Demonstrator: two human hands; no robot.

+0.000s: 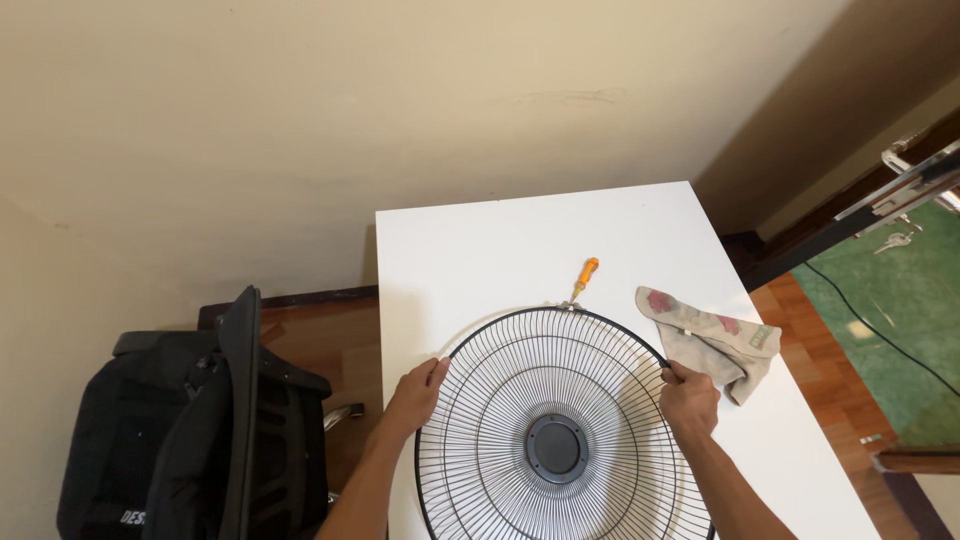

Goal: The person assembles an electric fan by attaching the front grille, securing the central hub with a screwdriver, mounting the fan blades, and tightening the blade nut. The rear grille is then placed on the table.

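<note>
I have the round black wire fan guard (556, 430) lying flat on the near part of the white table (480, 250), my left hand (413, 397) and right hand (688, 396) each with its grip closed on opposite rim edges. I judge this the positioning step; next calls for a steady, level two-handed hold, clear of the orange-handled screwdriver (584, 277) just beyond the far rim.

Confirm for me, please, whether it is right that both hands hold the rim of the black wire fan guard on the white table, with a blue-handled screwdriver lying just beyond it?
Not quite: the head view shows the screwdriver has an orange handle, not blue. The rest stands: the left hand and right hand hold the fan guard rim on the white table.
</note>
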